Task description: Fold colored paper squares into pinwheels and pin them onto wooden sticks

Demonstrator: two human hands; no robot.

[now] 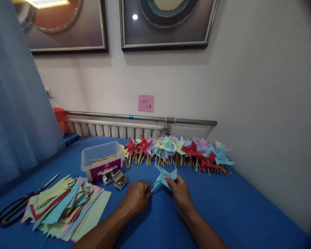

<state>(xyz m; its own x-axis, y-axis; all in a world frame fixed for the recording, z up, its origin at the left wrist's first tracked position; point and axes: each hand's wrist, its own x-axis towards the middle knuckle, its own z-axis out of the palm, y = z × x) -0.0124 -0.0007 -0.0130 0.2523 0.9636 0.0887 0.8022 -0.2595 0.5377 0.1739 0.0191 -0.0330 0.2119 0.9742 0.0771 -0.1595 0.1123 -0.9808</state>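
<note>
In the head view, a person bent over a blue-covered table [223,207] held a light-blue paper pinwheel [161,177] in front of them, between the two hands and short of the row by the far edge. The right hand [181,197] pinched it near the centre, thumb on the face beside a shiny pin [165,177], fingers mostly hidden behind the paper. The left hand [137,197] was curled nearly closed, its fingers apparently gripping a thin stick [152,191], whose pale tip showed just beside the lower-left blade; whether stick and paper were already joined, I could not tell.

The step in hand looked like fixing or straightening the pinwheel on its stick. The next move, I judged, called for a firm hold on the stick and a light pinch at the centre, so that the blades would not crease.

Along the far edge lay a crowded row of pinwheels [178,147] in red, green, purple and blue. Toward the left edge were scissors [43,187], a heap of cut paper [64,207], two small open boxes [116,175] of metal pieces, and a plastic tub [112,167] holding more sticks [106,158].
</note>
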